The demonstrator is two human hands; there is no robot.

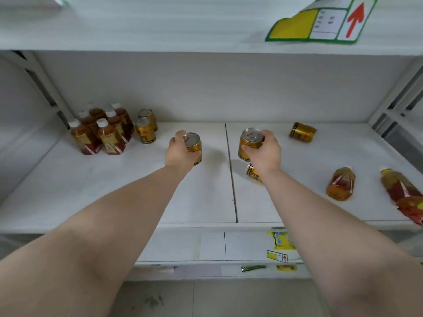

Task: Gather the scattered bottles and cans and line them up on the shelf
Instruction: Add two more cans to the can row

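My left hand (pixel 179 154) grips an upright gold can (pixel 194 145) left of the seam in the white shelf (pixel 114 193). My right hand (pixel 265 154) grips another upright gold can (pixel 248 143) just right of the seam. A third gold can (pixel 253 173) lies on its side under my right wrist, partly hidden. A fourth gold can (pixel 302 132) lies tipped over at the back right. Two brown tea bottles (pixel 341 184) (pixel 398 183) lie on their sides at the right. At the back left stand several brown bottles (pixel 103 131) in rows, with two gold cans (pixel 145 130) upright beside them.
An upper shelf edge carries a green and yellow label with a red arrow (pixel 325 19). A lower shelf (pixel 212 245) holds a yellow packet (pixel 280 240) and a small arrow label (pixel 277 255). Metal uprights frame the shelf at left (pixel 45 88) and right (pixel 393 99).
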